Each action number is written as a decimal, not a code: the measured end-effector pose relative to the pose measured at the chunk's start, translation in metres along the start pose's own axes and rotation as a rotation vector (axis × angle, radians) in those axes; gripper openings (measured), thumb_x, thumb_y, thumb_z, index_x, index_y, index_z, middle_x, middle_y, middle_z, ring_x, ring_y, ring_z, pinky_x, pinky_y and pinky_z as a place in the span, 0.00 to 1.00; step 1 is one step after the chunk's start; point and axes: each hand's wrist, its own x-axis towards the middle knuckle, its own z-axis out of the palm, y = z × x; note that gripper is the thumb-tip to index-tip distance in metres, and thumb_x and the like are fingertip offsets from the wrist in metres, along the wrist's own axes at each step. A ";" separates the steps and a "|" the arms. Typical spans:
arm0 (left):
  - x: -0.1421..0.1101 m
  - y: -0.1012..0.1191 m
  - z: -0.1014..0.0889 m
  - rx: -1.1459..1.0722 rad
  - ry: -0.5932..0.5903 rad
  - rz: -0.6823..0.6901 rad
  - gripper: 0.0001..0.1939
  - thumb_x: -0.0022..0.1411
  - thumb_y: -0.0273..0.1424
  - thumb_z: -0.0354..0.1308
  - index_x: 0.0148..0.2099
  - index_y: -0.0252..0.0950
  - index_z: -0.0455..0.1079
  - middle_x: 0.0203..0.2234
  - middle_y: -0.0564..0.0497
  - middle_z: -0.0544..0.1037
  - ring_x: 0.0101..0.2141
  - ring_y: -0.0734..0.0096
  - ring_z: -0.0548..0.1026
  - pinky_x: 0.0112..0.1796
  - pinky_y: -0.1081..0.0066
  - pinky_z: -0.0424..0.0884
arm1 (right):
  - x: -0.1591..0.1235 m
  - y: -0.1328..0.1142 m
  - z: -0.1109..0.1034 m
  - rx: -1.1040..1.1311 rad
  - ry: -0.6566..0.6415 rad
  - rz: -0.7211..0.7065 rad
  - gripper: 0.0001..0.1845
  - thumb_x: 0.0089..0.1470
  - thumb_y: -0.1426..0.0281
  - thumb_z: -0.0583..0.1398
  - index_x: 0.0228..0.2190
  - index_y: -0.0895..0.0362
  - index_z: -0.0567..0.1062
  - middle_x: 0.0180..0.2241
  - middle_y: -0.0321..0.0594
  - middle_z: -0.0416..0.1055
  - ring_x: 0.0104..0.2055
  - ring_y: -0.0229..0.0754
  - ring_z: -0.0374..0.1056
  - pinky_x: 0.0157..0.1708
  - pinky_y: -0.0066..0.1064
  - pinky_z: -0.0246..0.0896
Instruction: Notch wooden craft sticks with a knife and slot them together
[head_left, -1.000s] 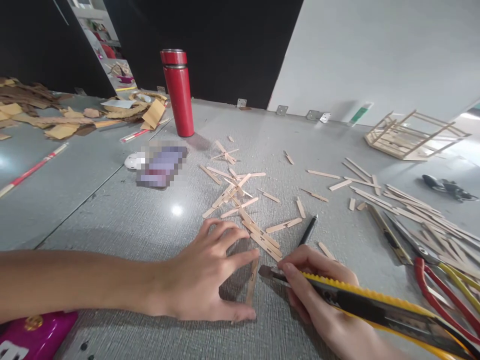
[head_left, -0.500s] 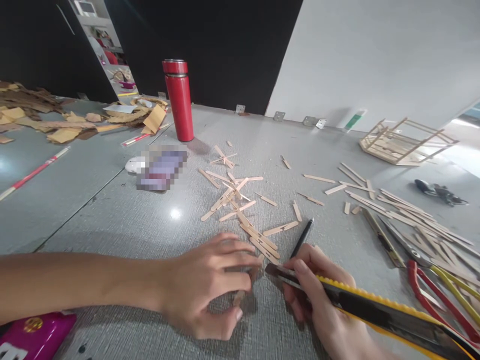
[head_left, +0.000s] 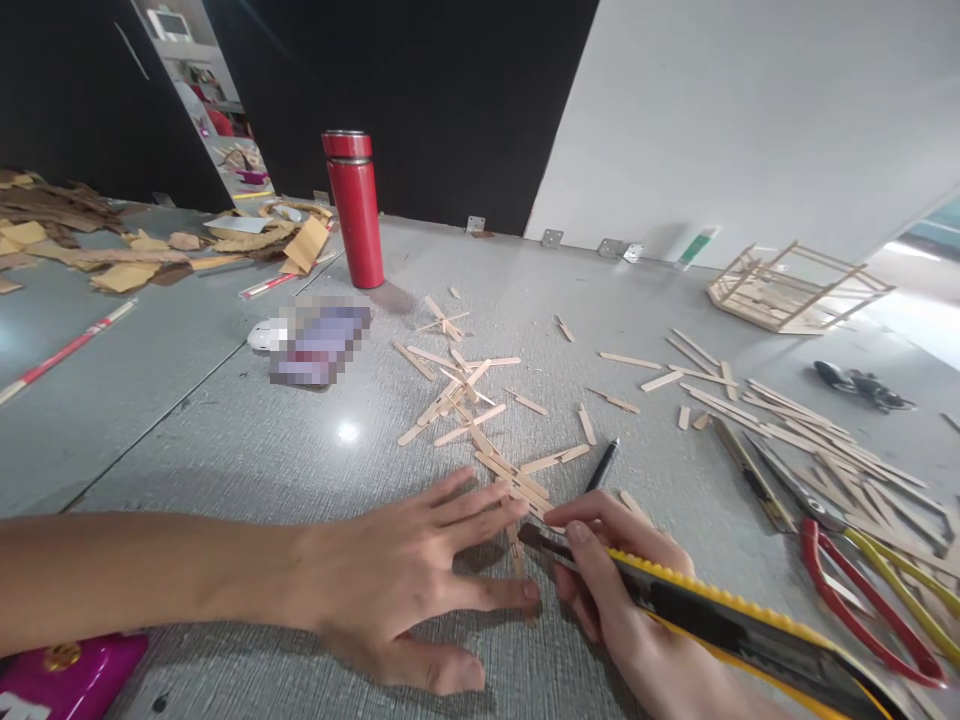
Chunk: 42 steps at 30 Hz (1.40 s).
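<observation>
My left hand lies low over the grey table with its fingers spread. Its fingertips reach a small notched wooden stick, partly covered by them; whether they press on it I cannot tell. Held in my right hand is a yellow and black utility knife, its dark tip pointing left, close beside that stick. A black pen lies just beyond my right fingers. Several notched craft sticks are heaped in front of both hands, some crossing one another.
A red thermos stands behind a blurred-out phone. To the right lie red and yellow-handled scissors, loose wooden strips and a stick frame model. Cardboard scraps are at the back left, a purple packet at the front left.
My left hand has flattened and spread, its index finger and thumb stretching out to the right. The knife stays in my right hand, shifted slightly left. The view has moved a little.
</observation>
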 end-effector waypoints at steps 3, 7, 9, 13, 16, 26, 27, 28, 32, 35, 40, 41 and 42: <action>-0.001 0.000 0.001 -0.013 -0.016 -0.004 0.34 0.72 0.48 0.53 0.73 0.40 0.56 0.73 0.35 0.48 0.71 0.38 0.49 0.66 0.35 0.49 | -0.001 0.003 0.004 -0.058 -0.035 -0.035 0.19 0.68 0.55 0.55 0.30 0.52 0.72 0.16 0.30 0.66 0.14 0.34 0.59 0.15 0.26 0.55; 0.000 0.000 0.005 -0.006 -0.023 -0.018 0.38 0.69 0.48 0.56 0.74 0.39 0.54 0.73 0.34 0.46 0.71 0.36 0.46 0.66 0.34 0.47 | 0.000 -0.001 0.007 -0.216 0.023 -0.159 0.19 0.69 0.59 0.54 0.27 0.52 0.72 0.15 0.30 0.65 0.15 0.35 0.61 0.19 0.30 0.57; 0.000 0.000 0.006 0.002 -0.032 -0.017 0.39 0.68 0.48 0.56 0.74 0.39 0.53 0.73 0.34 0.45 0.71 0.36 0.45 0.67 0.36 0.47 | 0.002 -0.005 0.007 -0.229 0.020 -0.196 0.19 0.69 0.61 0.54 0.27 0.52 0.72 0.15 0.30 0.65 0.15 0.36 0.62 0.20 0.31 0.57; 0.000 0.000 0.007 -0.003 -0.003 -0.018 0.37 0.69 0.48 0.55 0.73 0.38 0.56 0.73 0.34 0.46 0.71 0.37 0.46 0.67 0.38 0.49 | 0.003 -0.007 0.007 -0.206 0.000 -0.186 0.19 0.70 0.62 0.53 0.26 0.51 0.70 0.15 0.29 0.65 0.14 0.36 0.61 0.20 0.32 0.57; 0.000 0.000 0.007 -0.007 -0.003 -0.012 0.37 0.69 0.48 0.56 0.73 0.37 0.56 0.73 0.35 0.45 0.71 0.37 0.46 0.67 0.38 0.50 | 0.001 -0.005 0.007 -0.250 0.004 -0.177 0.19 0.70 0.61 0.53 0.26 0.51 0.70 0.15 0.30 0.65 0.15 0.36 0.62 0.20 0.32 0.57; 0.002 0.002 0.006 0.081 -0.027 -0.021 0.38 0.68 0.50 0.54 0.74 0.39 0.53 0.72 0.32 0.52 0.72 0.37 0.47 0.66 0.36 0.46 | 0.001 -0.007 0.008 -0.243 -0.018 -0.181 0.21 0.69 0.60 0.54 0.24 0.51 0.67 0.16 0.30 0.63 0.16 0.35 0.61 0.18 0.30 0.55; 0.002 0.002 0.006 0.093 -0.024 -0.026 0.39 0.68 0.50 0.54 0.74 0.40 0.53 0.71 0.33 0.54 0.71 0.37 0.48 0.66 0.36 0.46 | 0.002 -0.009 0.008 -0.242 -0.017 -0.186 0.21 0.69 0.60 0.54 0.24 0.51 0.66 0.16 0.29 0.63 0.16 0.34 0.61 0.18 0.29 0.55; 0.002 0.003 0.006 0.101 -0.018 -0.030 0.39 0.68 0.50 0.54 0.74 0.40 0.53 0.71 0.33 0.55 0.71 0.38 0.48 0.66 0.36 0.47 | 0.002 -0.010 0.008 -0.239 -0.017 -0.188 0.21 0.69 0.60 0.53 0.23 0.51 0.66 0.16 0.29 0.62 0.16 0.34 0.60 0.19 0.29 0.55; 0.002 0.004 0.005 0.101 0.006 -0.043 0.36 0.69 0.47 0.55 0.73 0.38 0.55 0.71 0.31 0.54 0.70 0.36 0.52 0.65 0.36 0.51 | 0.003 -0.012 0.010 -0.229 -0.023 -0.174 0.21 0.70 0.60 0.53 0.24 0.52 0.67 0.17 0.29 0.61 0.16 0.34 0.59 0.19 0.28 0.55; 0.001 0.004 0.005 0.092 0.012 -0.042 0.36 0.69 0.46 0.55 0.73 0.38 0.54 0.72 0.31 0.52 0.70 0.35 0.52 0.65 0.36 0.51 | 0.004 -0.011 0.011 -0.236 -0.009 -0.176 0.22 0.70 0.60 0.53 0.24 0.52 0.66 0.17 0.29 0.61 0.17 0.34 0.59 0.18 0.28 0.54; 0.002 0.004 0.005 0.081 0.016 -0.041 0.36 0.70 0.46 0.55 0.74 0.38 0.54 0.72 0.31 0.51 0.70 0.32 0.52 0.65 0.35 0.51 | 0.004 -0.014 0.009 -0.285 -0.012 -0.186 0.22 0.70 0.61 0.52 0.23 0.52 0.67 0.16 0.29 0.62 0.16 0.34 0.61 0.20 0.28 0.56; 0.002 0.004 0.005 0.080 0.003 -0.045 0.37 0.70 0.46 0.55 0.74 0.38 0.53 0.72 0.30 0.51 0.70 0.33 0.51 0.65 0.35 0.50 | 0.005 -0.015 0.008 -0.296 -0.009 -0.195 0.22 0.70 0.62 0.52 0.23 0.53 0.68 0.16 0.29 0.63 0.16 0.34 0.61 0.21 0.28 0.58; 0.002 0.004 0.005 0.079 -0.013 -0.049 0.37 0.70 0.47 0.54 0.74 0.38 0.52 0.72 0.30 0.50 0.70 0.33 0.50 0.66 0.36 0.49 | 0.005 -0.016 0.007 -0.304 -0.002 -0.203 0.21 0.70 0.62 0.52 0.24 0.53 0.68 0.16 0.29 0.63 0.16 0.33 0.62 0.22 0.28 0.58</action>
